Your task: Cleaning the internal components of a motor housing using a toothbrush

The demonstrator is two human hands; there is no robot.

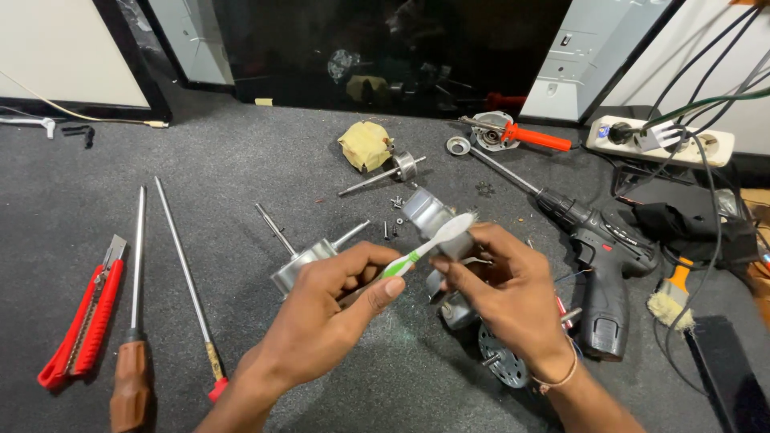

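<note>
Head view looks down on a dark grey mat (241,176) strewn with tools and motor parts. The left hand (329,309) is curled around one green-and-white toothbrush (429,240), thumb and fingers pinching its handle, the white bristled head lying against a silver metal motor housing (429,216). The right hand (501,281) grips that housing from the right, fingers wrapped about its lower part, holding it above the mat near the middle of the view.

Just under the left hand lies one motor rotor with a shaft (309,252) sticking out each end. Beneath the right wrist sits one round perforated metal cover (501,361). Farther back lie one second, smaller rotor on a long shaft (393,170) and one yellow-taped coil (365,146) beside it. A few small screws (393,216) are scattered between them and the housing.

On the left are three long tools side by side: one red utility knife (84,321), one brown-handled screwdriver (135,321), one thin screwdriver with a red tip on its handle (188,285). On the right lie one black cordless drill (597,256) with a long bit, one orange-handled screwdriver (529,138), and one white power strip (662,138) with cables plugged in
</note>
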